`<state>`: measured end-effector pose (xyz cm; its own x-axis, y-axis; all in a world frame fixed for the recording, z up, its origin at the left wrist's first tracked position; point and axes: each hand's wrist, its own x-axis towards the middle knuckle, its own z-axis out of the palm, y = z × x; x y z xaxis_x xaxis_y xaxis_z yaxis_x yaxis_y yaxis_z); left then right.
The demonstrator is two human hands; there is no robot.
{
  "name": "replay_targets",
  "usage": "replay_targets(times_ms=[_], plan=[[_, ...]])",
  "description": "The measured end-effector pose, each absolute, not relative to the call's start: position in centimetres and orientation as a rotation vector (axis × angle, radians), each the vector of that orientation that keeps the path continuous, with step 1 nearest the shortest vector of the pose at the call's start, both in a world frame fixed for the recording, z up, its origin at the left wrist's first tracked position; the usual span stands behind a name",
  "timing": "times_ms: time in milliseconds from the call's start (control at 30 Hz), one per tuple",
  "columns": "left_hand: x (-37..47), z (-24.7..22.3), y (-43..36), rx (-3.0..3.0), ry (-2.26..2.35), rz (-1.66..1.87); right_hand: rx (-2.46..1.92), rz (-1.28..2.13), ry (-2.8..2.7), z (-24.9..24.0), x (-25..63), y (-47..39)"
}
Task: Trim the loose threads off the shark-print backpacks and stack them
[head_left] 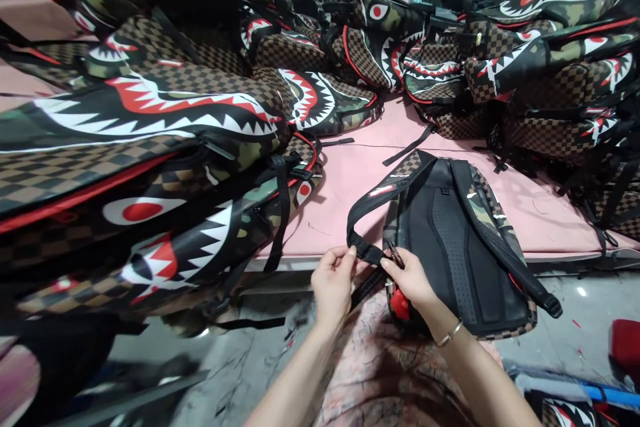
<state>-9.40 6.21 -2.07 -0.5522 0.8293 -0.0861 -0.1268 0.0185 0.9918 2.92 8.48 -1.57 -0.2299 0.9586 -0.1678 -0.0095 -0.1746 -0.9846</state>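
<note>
A backpack (447,247) with a black padded back panel and checkered, camouflage-patterned sides lies back side up at the front edge of the pink table, partly over the edge. My left hand (334,283) pinches the lower end of its left shoulder strap (357,213) near the buckle. My right hand (411,277) closes on the same strap a little to the right, beside the bag. A small dark metal tool (395,253), perhaps thread snips, shows at the right fingers; its tip is hidden. The other shoulder strap (500,247) lies loose across the panel.
Shark-mouth backpacks are piled high on the left (165,113), and more are stacked at the back right (555,73). Their loose straps hang over the pink table (335,193). Below the edge is a grey marbled floor (240,360); a blue bar (605,393) sits at lower right.
</note>
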Motion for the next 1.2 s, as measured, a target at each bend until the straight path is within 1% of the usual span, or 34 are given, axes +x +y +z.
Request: replay_targets(times_ms=[167, 267, 333, 500, 633, 700, 900, 1033, 1200], plan=[[-7.3, -3.4, 6.4, 0.636, 1.408, 1.595, -1.236, 1.551, -1.121, -1.9, 3.9, 7.9], [-7.6, -3.7, 5.2, 0.672, 1.480, 1.634, -1.259, 1.535, -1.110, -2.5, 3.6, 7.7], [-8.4, -3.3, 4.3, 0.796, 1.565, 1.627, -1.259, 1.507, -1.119, -2.8, 3.2, 7.6], [-10.0, -2.6, 3.4, 1.399, 1.798, 1.327, -1.263, 1.428, -1.208, -3.4, 2.6, 7.2], [-10.7, -2.9, 4.3, 1.446, 1.719, 1.205, -1.246, 1.406, -1.287, -3.9, 3.1, 7.1], [-10.7, -3.0, 4.7, 1.411, 1.655, 1.215, -1.239, 1.396, -1.343, -3.9, 3.5, 7.2], [-10.1, -2.1, 5.0, 1.220, 1.640, 1.402, -1.238, 1.306, -1.601, -3.7, 3.9, 7.0], [-10.4, -1.6, 4.7, 1.424, 1.749, 1.290, -1.259, 1.298, -1.519, -4.1, 3.7, 6.7], [-10.5, -2.2, 3.6, 1.712, 1.913, 1.172, -1.248, 1.280, -1.534, -4.3, 3.3, 6.5]])
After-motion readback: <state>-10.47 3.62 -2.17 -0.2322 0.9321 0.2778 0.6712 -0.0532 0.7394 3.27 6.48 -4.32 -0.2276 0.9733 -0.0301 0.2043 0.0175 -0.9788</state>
